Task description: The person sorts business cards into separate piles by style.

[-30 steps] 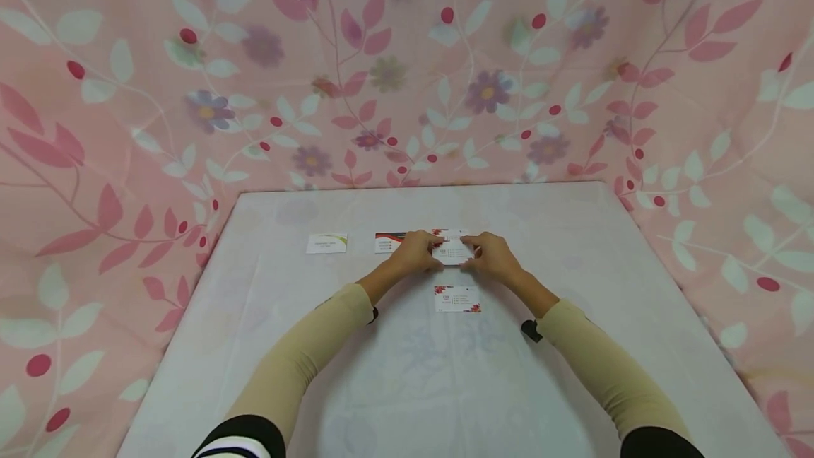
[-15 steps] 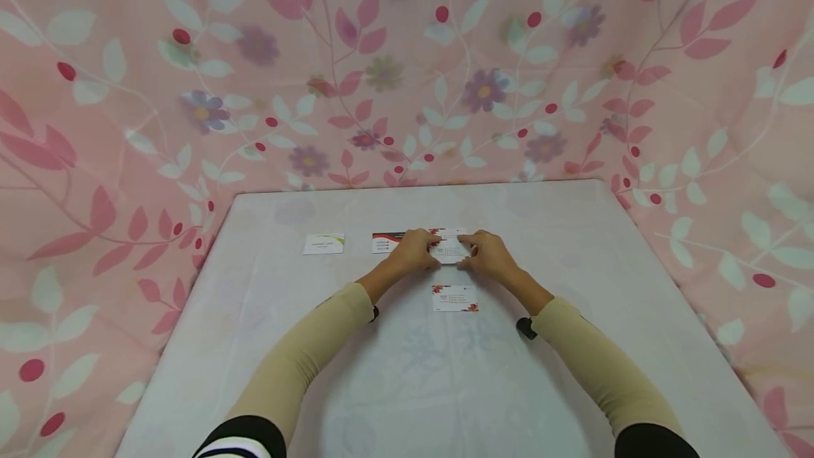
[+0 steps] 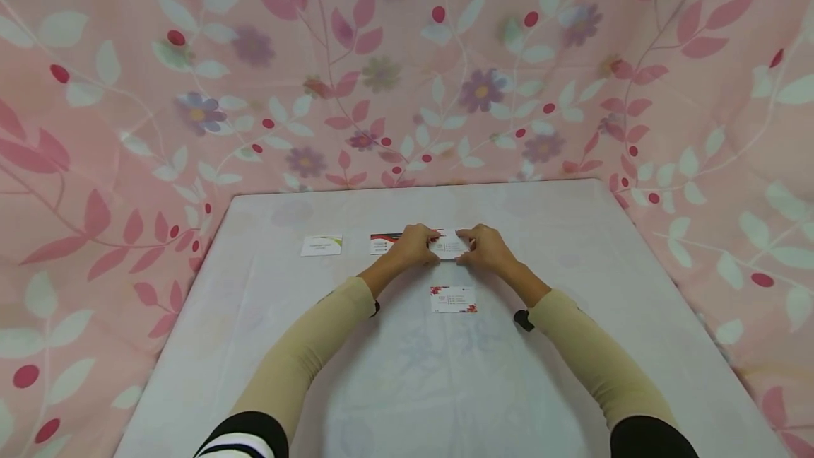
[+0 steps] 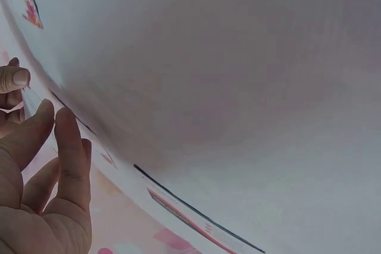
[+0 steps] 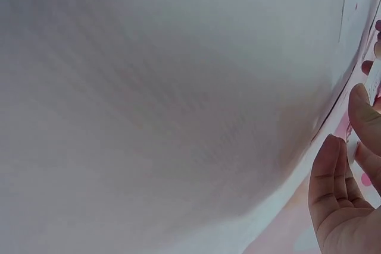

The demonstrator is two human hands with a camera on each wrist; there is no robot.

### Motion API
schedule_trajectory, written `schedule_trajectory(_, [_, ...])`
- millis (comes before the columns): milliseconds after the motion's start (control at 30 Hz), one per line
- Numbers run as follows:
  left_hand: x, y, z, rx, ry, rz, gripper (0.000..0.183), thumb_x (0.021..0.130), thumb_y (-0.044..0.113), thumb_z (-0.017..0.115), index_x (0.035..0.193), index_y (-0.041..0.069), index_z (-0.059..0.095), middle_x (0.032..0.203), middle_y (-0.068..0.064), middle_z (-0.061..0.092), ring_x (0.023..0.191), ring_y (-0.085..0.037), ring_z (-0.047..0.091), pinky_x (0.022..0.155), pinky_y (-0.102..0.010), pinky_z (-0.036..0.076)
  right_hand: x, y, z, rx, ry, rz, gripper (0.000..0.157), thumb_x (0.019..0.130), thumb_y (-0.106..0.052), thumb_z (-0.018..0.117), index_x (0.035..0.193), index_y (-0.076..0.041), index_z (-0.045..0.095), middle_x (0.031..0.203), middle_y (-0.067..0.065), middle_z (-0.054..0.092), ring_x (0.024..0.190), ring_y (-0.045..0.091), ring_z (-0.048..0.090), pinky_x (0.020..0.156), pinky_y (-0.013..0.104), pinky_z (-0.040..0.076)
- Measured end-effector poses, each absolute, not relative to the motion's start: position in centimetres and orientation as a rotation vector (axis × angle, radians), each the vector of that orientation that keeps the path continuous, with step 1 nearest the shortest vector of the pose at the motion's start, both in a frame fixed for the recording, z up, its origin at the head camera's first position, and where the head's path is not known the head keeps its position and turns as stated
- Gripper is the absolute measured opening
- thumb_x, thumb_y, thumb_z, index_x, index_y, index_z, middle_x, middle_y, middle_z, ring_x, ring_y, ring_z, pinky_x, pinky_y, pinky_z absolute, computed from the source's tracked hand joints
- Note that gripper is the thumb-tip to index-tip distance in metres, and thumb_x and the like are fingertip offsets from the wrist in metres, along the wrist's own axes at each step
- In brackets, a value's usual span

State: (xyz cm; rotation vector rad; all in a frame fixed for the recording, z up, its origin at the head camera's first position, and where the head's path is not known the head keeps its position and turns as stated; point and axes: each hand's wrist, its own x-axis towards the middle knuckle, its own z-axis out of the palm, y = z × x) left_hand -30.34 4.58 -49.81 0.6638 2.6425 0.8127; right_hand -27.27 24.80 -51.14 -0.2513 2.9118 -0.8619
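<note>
Both hands hold one white business card (image 3: pixel 448 246) between them near the back of the table. My left hand (image 3: pixel 415 246) pinches its left edge, and my right hand (image 3: pixel 488 249) pinches the right one. In the left wrist view the left thumb and fingers (image 4: pixel 74 153) are bent at the card's side, held just over the tabletop. The right wrist view shows the right fingers (image 5: pixel 333 171) and thumb at the other edge. A second white card with red flowers in its corners (image 3: pixel 453 300) lies flat in front of the hands.
Left of the hands lies a red-and-black printed card (image 3: pixel 384 243), partly covered by the left hand. Farther left is a white card with a green corner (image 3: pixel 321 246). A white cloth covers the table (image 3: pixel 407 387); pink floral fabric (image 3: pixel 407 69) hangs behind and at the sides.
Both hands and the held card have risen slightly in the head view. The grip looks the same, and the cards on the table stay where they were.
</note>
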Motion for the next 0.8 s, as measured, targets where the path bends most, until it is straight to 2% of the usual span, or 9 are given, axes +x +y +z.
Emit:
schedule_trajectory(233, [-31.4,4.9,-49.4,0.653,2.631,0.831,0.059,0.080,0.014,0.082,0.135,0.008,0.061,0.134,-0.010,0.063,0.104,-0.022,0.056,0.080,-0.028,0.049,-28.2,24.8,-50.7,-0.249,2.939,-0.844,0.064,0.073,-0.016,0.088,0.132,-0.007,0.063,0.103,0.015,0.063,0.085,0.023,0.060,0.070,0.031,0.048])
schedule_trajectory(533, [-33.1,5.8,-48.9,0.642,2.693,0.703,0.057,0.078,0.014,0.084,0.131,0.006,0.064,0.131,-0.010,0.064,0.114,-0.023,0.057,0.101,-0.037,0.046,-29.6,24.8,-50.1,-0.244,2.952,-0.744,0.065,0.075,-0.023,0.087,0.133,-0.008,0.063,0.118,0.019,0.055,0.094,0.027,0.057,0.079,0.038,0.047])
schedule_trajectory(800, [-33.9,6.6,-49.5,0.609,2.694,0.654,0.058,0.079,0.014,0.083,0.132,0.005,0.062,0.130,-0.010,0.062,0.113,-0.022,0.056,0.104,-0.037,0.044,-30.5,24.9,-50.3,-0.216,2.913,-0.754,0.062,0.076,-0.021,0.086,0.131,-0.005,0.063,0.119,0.020,0.051,0.096,0.027,0.052,0.081,0.038,0.045])
